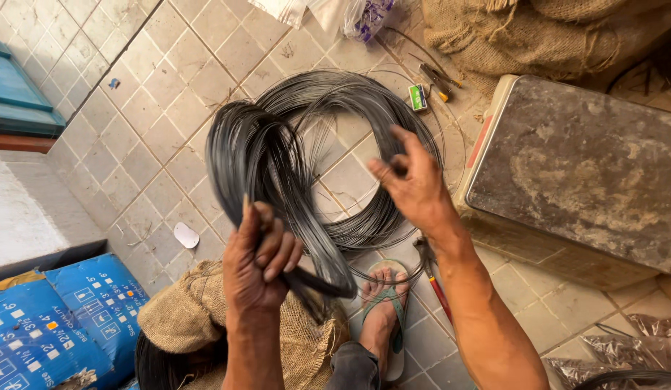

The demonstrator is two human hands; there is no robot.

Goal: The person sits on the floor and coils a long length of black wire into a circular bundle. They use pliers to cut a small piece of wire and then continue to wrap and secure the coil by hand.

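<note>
Dark grey wire coil (277,159) over beige square-tiled floor (155,108)
Brown burlap sack (198,318) near left; blue printed bags (53,325) beside it; green sandal (393,303); rusty mottled brown metal box (581,166) right.

Pale tiled floor (162,94), burlap sacks (538,36), worn metal-topped box (588,166), blue step (17,101), probably daylight.
</note>
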